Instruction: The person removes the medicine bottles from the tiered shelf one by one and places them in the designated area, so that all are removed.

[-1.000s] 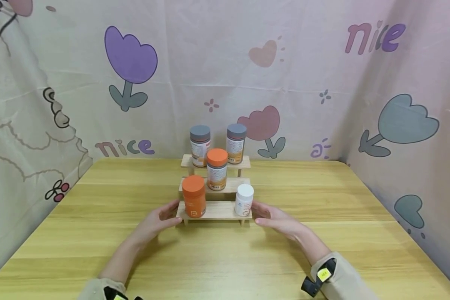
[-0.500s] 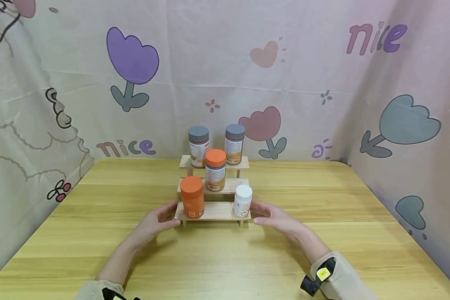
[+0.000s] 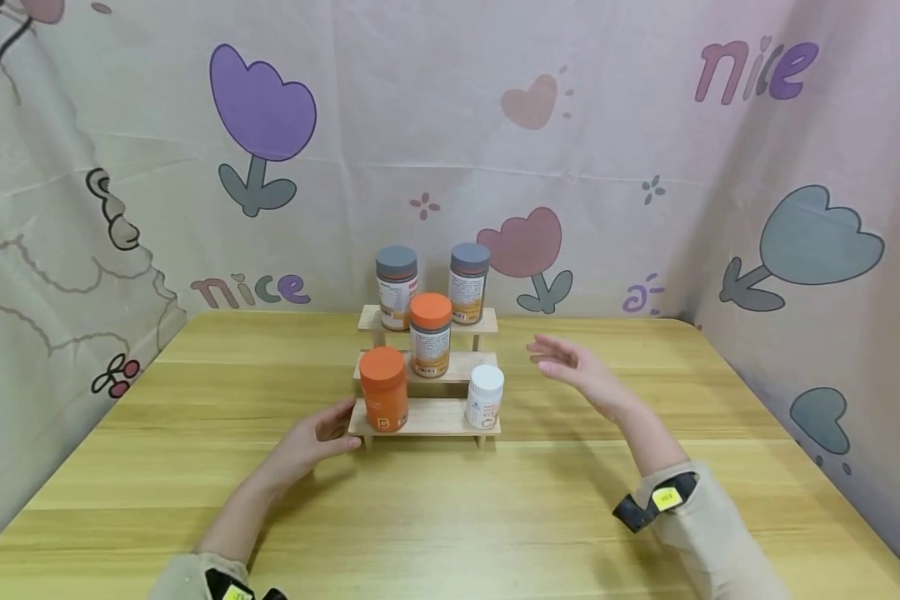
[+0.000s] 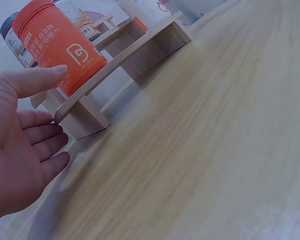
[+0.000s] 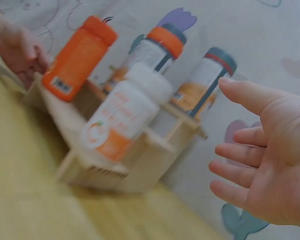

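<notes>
A three-step wooden display rack (image 3: pixel 438 417) stands on the table. Its bottom step bears an orange bottle (image 3: pixel 385 392) on the left and a small white bottle (image 3: pixel 485 398) on the right. On the middle step is an orange-capped bottle (image 3: pixel 431 337); two grey-capped bottles (image 3: pixel 397 287) stand on top. My left hand (image 3: pixel 311 437) is at the rack's left end, fingers loosely extended; in the left wrist view its fingertips lie at the bottom step's end, contact unclear. My right hand (image 3: pixel 581 375), fingers spread and holding nothing, hovers right of the rack, apart from it.
The wood-grain table (image 3: pixel 450 517) reaches to a printed cloth backdrop (image 3: pixel 420 125) behind and at both sides. A strap with a black device (image 3: pixel 656 500) sits on the right sleeve.
My right hand has left the rack's right end and moved up, away to the right. The left hand stays at the rack's left end. Rack and bottles stand as before.
</notes>
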The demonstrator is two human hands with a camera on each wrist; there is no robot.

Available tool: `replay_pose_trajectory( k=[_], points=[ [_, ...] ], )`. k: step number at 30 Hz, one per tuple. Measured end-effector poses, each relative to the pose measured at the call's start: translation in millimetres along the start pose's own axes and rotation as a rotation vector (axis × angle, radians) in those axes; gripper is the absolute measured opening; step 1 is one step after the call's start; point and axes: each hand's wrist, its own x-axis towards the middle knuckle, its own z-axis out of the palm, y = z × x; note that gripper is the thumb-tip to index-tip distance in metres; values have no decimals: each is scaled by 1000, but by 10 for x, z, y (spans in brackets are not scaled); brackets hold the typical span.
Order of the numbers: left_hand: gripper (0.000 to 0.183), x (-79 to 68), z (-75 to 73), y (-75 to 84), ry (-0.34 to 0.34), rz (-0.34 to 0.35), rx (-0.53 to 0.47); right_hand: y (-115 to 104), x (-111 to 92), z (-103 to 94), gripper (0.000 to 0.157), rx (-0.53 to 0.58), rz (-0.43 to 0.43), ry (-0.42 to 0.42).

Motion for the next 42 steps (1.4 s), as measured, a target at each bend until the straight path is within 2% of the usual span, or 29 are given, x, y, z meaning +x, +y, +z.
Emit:
replay_pose_trajectory(
  k=[7,11,18,25,30,34,42],
  points=[
    [72,-4,-20,-4,-7,33,0,-307,237,-89,64,-47,-33,21],
    [72,-21,-16,-22,-3,33,-11,-437,402,-40,66,-64,-26,28],
    [71,-36,2,-54,-3,29,-6,-615,675,98,65,-77,-30,115],
    [72,-23,19,-62,-4,33,-19,-695,915,197,69,-77,-32,187],
    [72,-23,15,-53,3,30,-18,-738,1037,264,70,-129,-39,255],
    [72,-26,8,-39,-2,46,-3,-749,1104,288,71,-157,-51,298],
    [71,-33,1,-18,-1,54,1,-824,1136,349,67,-130,-76,326]
  ],
)
